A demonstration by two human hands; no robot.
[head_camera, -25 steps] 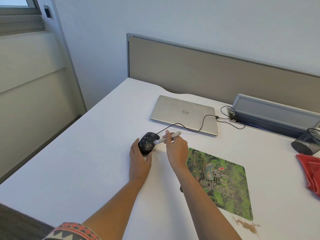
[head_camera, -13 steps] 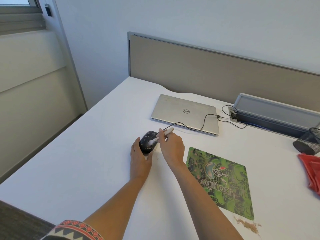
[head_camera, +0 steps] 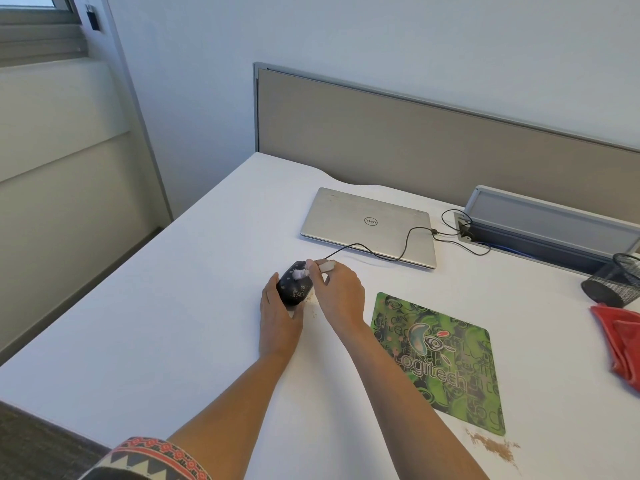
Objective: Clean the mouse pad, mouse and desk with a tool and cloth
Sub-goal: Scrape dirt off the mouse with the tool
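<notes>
Head view, looking down over a white desk (head_camera: 156,323): a small white tool (head_camera: 325,266) is mostly hidden inside the right hand (head_camera: 341,296), with only its stub end showing above the knuckles and its pale brush end (head_camera: 299,273) poking out to the left, so its full shape is hard to make out. The near end of the black, dust-speckled mouse (head_camera: 292,284) at centre frame is covered by the left hand (head_camera: 278,323). A red cloth (head_camera: 623,344) at the right edge is cut off by the frame, as is a black mesh pen holder (head_camera: 614,285) just above it. Both bare forearms reach up from the bottom of the frame, and a patterned sleeve (head_camera: 145,459) shows at lower left. The left hand lies low on the desk and grips the mouse between thumb and fingers. The right hand is arched above it, fingers curled and pinching the tool, whose brush end touches the top of the mouse. A few crumbs lie on the desk between the hands. The green mouse pad (head_camera: 440,362) lies flat at lower right of centre, apart from the hands, with brown crumbs (head_camera: 493,445) just past its near corner. A closed silver laptop (head_camera: 367,225) sits above centre, with the mouse's black cable (head_camera: 405,244) running across its lid
</notes>
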